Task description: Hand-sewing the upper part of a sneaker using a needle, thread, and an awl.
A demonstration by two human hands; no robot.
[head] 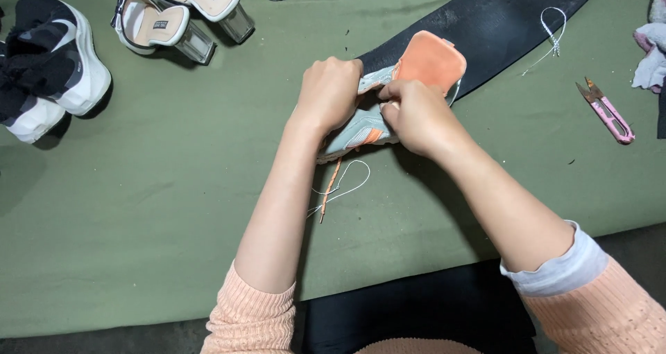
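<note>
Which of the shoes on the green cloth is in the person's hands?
The small grey-and-orange sneaker, gripped by the left hand and the right hand. The black-and-white sneakers and the clear-heeled white sandals lie untouched at the far left.

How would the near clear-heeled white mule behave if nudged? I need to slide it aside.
The white mule would probably slide rather than roll, since it stands flat on its sole and block heel. The tall clear heel may make it tip sideways. The green cloth likely adds drag.

Green cloth-covered table [139, 208]: black-white sneakers [48, 63], clear-heeled sandals [180, 18], pink snips [607, 110], black strip [499, 21].
</note>
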